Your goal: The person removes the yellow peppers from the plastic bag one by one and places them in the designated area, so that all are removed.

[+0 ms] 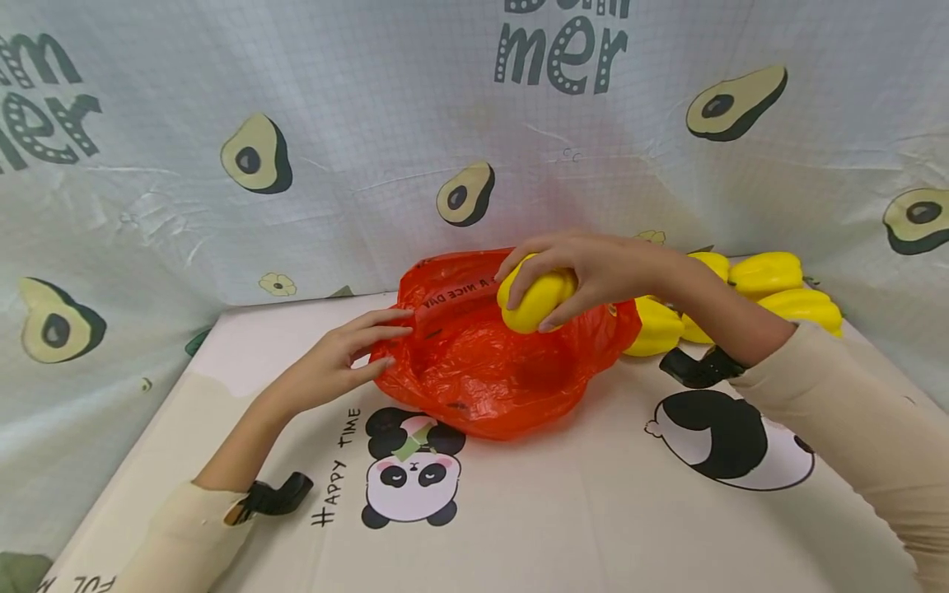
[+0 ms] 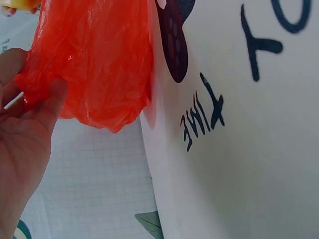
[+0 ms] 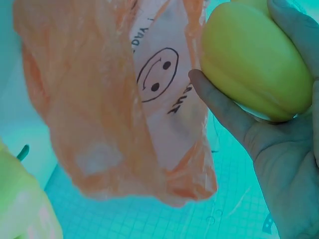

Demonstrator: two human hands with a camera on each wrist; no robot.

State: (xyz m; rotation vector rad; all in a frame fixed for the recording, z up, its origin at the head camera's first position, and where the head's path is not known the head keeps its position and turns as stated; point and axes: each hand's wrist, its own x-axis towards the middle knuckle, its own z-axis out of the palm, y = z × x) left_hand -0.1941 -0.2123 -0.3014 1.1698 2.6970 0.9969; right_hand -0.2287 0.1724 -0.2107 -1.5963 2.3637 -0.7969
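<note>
The right hand grips a yellow bell pepper, fingers curled over its top and thumb beneath, holding it in the air above the open mouth of an orange plastic bag. The pepper's long axis lies roughly level, running left to right along the far edge of the table, with one blunt end pointing toward the table's left side; which end carries the stem cannot be told. The bag sits near the middle of the far edge, its mouth turned upward and toward the person. The left hand pinches the bag's left rim between thumb and fingers, holding it up and open. More yellow peppers lie in a pile at the far right corner, just beside the bag. A panda print shows on the table cover just in front of the bag.
</note>
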